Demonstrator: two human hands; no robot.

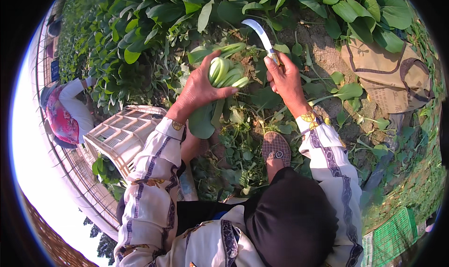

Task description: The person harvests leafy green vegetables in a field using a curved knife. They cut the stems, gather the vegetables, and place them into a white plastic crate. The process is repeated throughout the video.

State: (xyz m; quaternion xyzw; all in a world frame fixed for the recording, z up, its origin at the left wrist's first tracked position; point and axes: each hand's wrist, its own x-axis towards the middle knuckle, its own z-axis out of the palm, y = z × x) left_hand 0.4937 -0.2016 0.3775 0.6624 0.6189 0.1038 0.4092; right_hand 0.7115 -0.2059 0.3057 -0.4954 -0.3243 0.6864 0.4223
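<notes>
My left hand (201,85) is wrapped round a head of leafy greens (225,73), its pale green stalk bases turned to the right and a broad leaf hanging below the wrist. To the right of it, my right hand (286,80) grips the handle of a small sickle (258,32). The curved blade points up and to the left, apart from the greens. Both hands are over the soil between growing plants (163,14). The fingers of the right hand partly hide the sickle's handle.
A white plastic crate (122,133) stands at my left, with another person (70,110) bent down beyond it. At the right lies a tan sack (386,75) with greens on top. Loose leaves (348,91) litter the ground. Green crates (395,232) stand at the lower right.
</notes>
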